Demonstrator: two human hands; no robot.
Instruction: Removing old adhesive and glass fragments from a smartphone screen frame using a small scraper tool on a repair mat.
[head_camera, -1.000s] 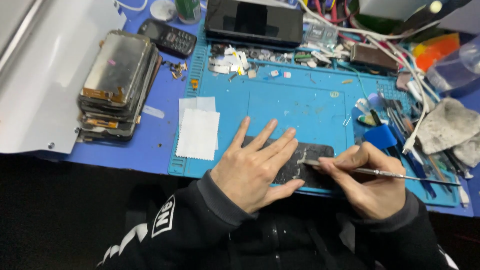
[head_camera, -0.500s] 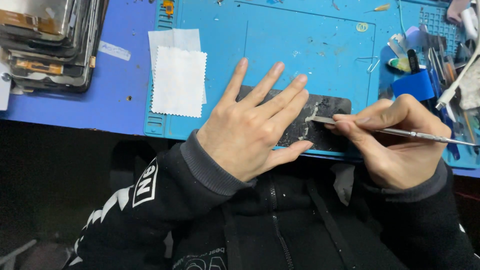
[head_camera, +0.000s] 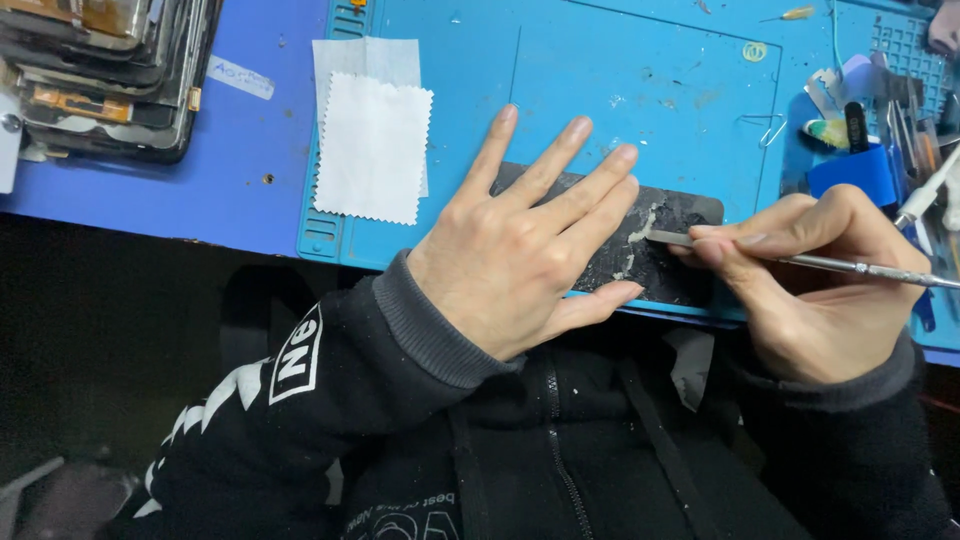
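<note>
A dark flat phone part (head_camera: 668, 245) with pale glue residue lies at the near edge of a blue work mat (head_camera: 640, 90). My left hand (head_camera: 525, 245) presses flat on it, fingers spread. My right hand (head_camera: 810, 280) grips a thin metal scraper tool (head_camera: 830, 265) like a pen. The tool's flat tip touches the residue on the part's right half, just beyond my left fingertips.
Two white cloth wipes (head_camera: 372, 140) lie on the mat's left side. A stack of phone screens (head_camera: 105, 70) sits at the top left on the blue table. Small tools and a blue holder (head_camera: 855, 170) crowd the right edge. My dark sleeves fill the foreground.
The view has tilted down and come closer to the hands. My left hand still presses on the part, and the scraper tip stays on the residue with little shift.
</note>
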